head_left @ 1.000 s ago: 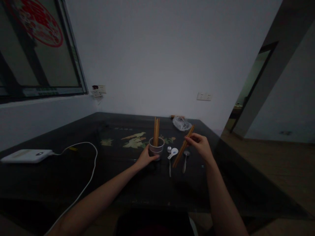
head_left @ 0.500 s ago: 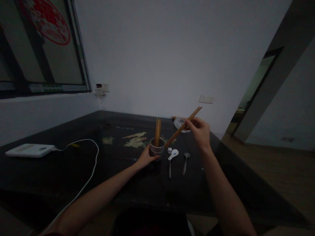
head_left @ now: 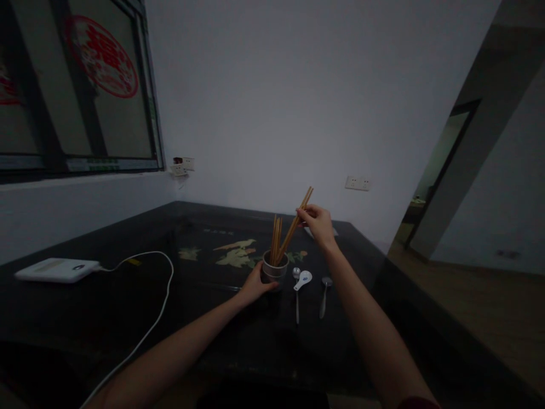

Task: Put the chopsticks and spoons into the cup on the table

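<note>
A round grey cup (head_left: 275, 274) stands on the dark table, and my left hand (head_left: 255, 284) is wrapped round its left side and front. Several wooden chopsticks (head_left: 276, 236) rise from the cup, nearly upright. My right hand (head_left: 317, 223) pinches a pair of chopsticks (head_left: 293, 227) near their upper ends. These slant down to the left, with their lower ends inside the cup's mouth. Just right of the cup lie a long-handled metal spoon (head_left: 297, 307), a white soup spoon (head_left: 304, 279) partly over it, and another metal spoon (head_left: 324, 298).
The dark glossy table (head_left: 204, 335) has a painted bird pattern. At its left lies a white device (head_left: 57, 269) with a white cable (head_left: 167, 289) running toward me. Behind my right hand, a pale crumpled thing (head_left: 332, 232) is partly hidden. A wall socket (head_left: 357, 183) sits beyond.
My right hand has moved left, bringing the pair of chopsticks from beside the cup into its mouth. My left hand stays on the cup. The view has tilted slightly upward.
</note>
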Available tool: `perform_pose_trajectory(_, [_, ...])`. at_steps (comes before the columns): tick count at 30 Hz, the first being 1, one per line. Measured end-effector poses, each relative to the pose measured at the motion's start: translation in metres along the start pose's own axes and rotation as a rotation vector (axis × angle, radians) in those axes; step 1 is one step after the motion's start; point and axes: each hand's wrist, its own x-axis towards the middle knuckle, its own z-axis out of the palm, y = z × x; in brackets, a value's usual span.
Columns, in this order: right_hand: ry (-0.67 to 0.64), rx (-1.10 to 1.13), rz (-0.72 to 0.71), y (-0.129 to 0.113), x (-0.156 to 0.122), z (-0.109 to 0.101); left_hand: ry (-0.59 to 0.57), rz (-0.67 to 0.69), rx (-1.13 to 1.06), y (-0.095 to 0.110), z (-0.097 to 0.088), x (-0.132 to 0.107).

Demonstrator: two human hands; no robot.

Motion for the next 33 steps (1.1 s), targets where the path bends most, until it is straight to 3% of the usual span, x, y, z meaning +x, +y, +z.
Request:
perform_pose_trajectory(8, [-0.182,-0.279,0.055,0.025,0.0,0.014,-0.014,0.017,-0.02,-0.01,0.0,0.002])
perform_pose_trajectory(13, [-0.199,-0.378,0.098,0.043,0.0,0.023,-0.022,0.043,-0.029,-0.011,0.001,0.002])
perform_pose_trajectory(24, [-0.227,-0.32,0.254,0.07,-0.002,0.02,-0.03,-0.007,-0.03,-0.003,0.0,0.0])
perform_pose_trajectory(33, [-0.317,-0.233,0.402,0.074,-0.003,0.023,-0.027,-0.004,-0.027,-0.004,-0.001,0.0])
